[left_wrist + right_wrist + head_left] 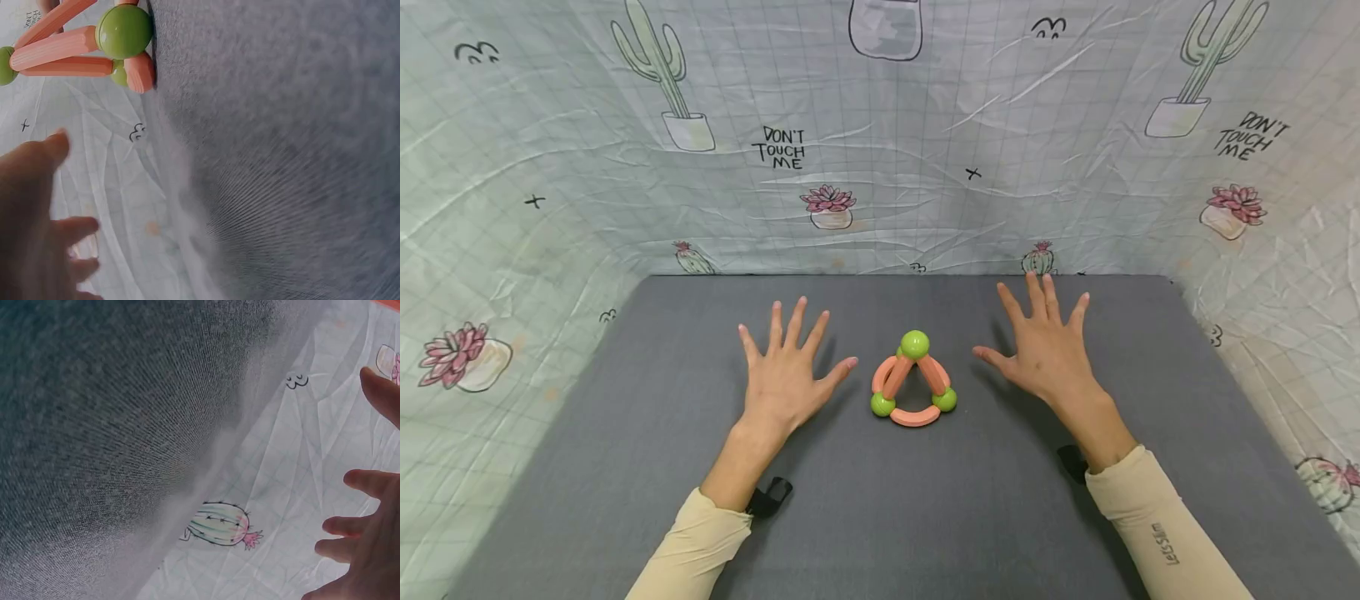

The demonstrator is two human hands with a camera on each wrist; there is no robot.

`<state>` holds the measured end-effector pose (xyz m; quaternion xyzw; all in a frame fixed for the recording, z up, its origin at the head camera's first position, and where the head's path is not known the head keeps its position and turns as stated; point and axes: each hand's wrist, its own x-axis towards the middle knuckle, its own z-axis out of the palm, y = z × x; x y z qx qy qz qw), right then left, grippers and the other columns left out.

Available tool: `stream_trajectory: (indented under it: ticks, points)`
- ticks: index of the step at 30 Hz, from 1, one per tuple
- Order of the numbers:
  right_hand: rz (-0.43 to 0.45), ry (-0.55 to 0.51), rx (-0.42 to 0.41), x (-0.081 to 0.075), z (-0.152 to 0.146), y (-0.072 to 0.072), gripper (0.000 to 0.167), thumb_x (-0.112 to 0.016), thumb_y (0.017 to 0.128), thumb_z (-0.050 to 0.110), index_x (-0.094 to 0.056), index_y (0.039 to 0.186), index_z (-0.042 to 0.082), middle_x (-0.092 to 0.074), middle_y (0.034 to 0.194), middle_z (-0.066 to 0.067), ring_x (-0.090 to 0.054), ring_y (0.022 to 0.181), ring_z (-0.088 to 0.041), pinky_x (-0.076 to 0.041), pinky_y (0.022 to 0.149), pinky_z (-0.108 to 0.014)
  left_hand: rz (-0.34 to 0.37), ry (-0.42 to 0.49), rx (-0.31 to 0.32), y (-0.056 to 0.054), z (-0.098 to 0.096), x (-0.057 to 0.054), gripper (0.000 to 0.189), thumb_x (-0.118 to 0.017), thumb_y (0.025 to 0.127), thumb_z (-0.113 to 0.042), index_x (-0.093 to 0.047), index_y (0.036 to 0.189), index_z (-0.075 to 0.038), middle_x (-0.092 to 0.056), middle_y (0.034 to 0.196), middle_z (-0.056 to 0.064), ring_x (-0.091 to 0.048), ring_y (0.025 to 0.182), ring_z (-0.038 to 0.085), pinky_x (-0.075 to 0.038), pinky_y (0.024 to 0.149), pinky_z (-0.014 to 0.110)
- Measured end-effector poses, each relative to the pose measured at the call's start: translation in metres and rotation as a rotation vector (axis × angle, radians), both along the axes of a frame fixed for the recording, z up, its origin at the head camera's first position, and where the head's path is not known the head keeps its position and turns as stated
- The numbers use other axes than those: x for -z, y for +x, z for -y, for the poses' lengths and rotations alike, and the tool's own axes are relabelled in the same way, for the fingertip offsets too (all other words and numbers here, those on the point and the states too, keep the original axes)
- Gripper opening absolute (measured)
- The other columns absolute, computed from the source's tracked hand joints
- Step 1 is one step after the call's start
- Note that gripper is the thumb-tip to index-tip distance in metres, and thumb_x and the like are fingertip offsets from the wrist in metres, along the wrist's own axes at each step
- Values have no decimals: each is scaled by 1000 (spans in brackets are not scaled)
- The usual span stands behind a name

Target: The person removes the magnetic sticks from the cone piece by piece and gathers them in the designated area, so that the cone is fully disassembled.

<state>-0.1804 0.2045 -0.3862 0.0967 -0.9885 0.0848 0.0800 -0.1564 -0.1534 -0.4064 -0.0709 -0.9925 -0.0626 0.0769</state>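
A small pyramid-shaped frame of orange rods and green balls (914,417) stands on the grey table, between the two hands. To its left is my left hand (784,385), fingers spread, the thumb pointing toward the frame but apart from it. On the other side my right hand (1047,350) is spread the same way, its thumb also apart from the frame. Both hands hold nothing. In the left wrist view a green ball (125,31) and orange rods show large at the top, beyond the thumb. The right wrist view catches the fingers (369,484) and a sliver of orange at the top corner.
The grey table (917,517) ends at a back edge against a hanging cloth (910,108) printed with cacti and words. The cloth also runs down both sides. Black bands (769,497) sit on both wrists, below light sleeves (688,546).
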Motion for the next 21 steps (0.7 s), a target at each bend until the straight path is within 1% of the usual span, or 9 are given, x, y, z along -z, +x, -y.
stream_trajectory:
  ticks: [2, 5, 7, 9, 12, 14, 16, 18, 21]
  points:
    - [-17, 4, -4, 0, 1, 1, 95, -73, 90, 60, -34, 163, 13, -18, 171, -28, -11, 162, -47, 0, 117, -84, -49, 25, 18, -1, 0, 0, 86, -47, 96, -78, -37, 163, -26, -18, 176, 6, -10, 164, 38, -2, 121, 79]
    - [-58, -2, -25, 0, 4, 2, 82, -75, 92, 51, -46, 156, 9, -27, 168, -28, -20, 160, -45, -6, 119, -82, -133, 63, 59, -1, -1, 0, 77, -51, 98, -71, -49, 156, -21, -31, 172, 7, -24, 162, 35, -10, 123, 77]
    - [-91, -15, -50, 0, 6, 3, 71, -76, 93, 45, -54, 149, 7, -35, 164, -27, -28, 157, -44, -13, 120, -79, -180, 89, 89, -1, -1, 0, 70, -55, 100, -65, -56, 151, -17, -39, 168, 9, -32, 158, 33, -17, 123, 74]
    - [-121, -32, -79, 0, 7, 4, 60, -76, 94, 40, -61, 142, 7, -43, 159, -25, -37, 151, -44, -22, 121, -73, -221, 115, 119, -1, -3, -1, 62, -59, 101, -58, -61, 146, -15, -46, 163, 10, -39, 154, 32, -23, 123, 71]
    - [-162, -73, -123, 0, 10, 5, 46, -76, 95, 32, -67, 133, 6, -55, 147, -21, -50, 139, -42, -36, 116, -64, -267, 156, 162, -2, -5, 0, 53, -64, 101, -50, -65, 139, -13, -54, 156, 11, -47, 147, 31, -32, 121, 66]
    - [-182, -113, -147, 1, 12, 5, 41, -78, 94, 27, -70, 128, 6, -61, 138, -18, -56, 130, -40, -42, 110, -60, -284, 181, 187, -2, -6, -1, 49, -65, 101, -47, -67, 136, -12, -57, 152, 12, -50, 144, 31, -35, 119, 64]
    - [-188, -158, -168, 1, 14, 6, 36, -78, 94, 24, -72, 124, 6, -65, 130, -16, -60, 121, -38, -47, 103, -59, -291, 208, 207, -2, -8, -1, 46, -67, 101, -44, -69, 134, -12, -59, 149, 12, -53, 141, 32, -38, 117, 62]
    - [-178, -201, -180, 1, 17, 7, 34, -78, 94, 23, -73, 123, 6, -68, 124, -14, -63, 116, -37, -49, 99, -58, -289, 236, 220, -2, -10, -1, 44, -67, 101, -42, -70, 132, -12, -61, 146, 11, -54, 139, 32, -40, 115, 60]
    - [-142, -263, -182, 1, 20, 9, 32, -78, 95, 24, -73, 123, 9, -70, 121, -12, -66, 111, -36, -52, 94, -57, -280, 303, 242, -3, -13, -2, 39, -68, 101, -39, -71, 130, -13, -63, 143, 9, -56, 137, 31, -43, 111, 56]
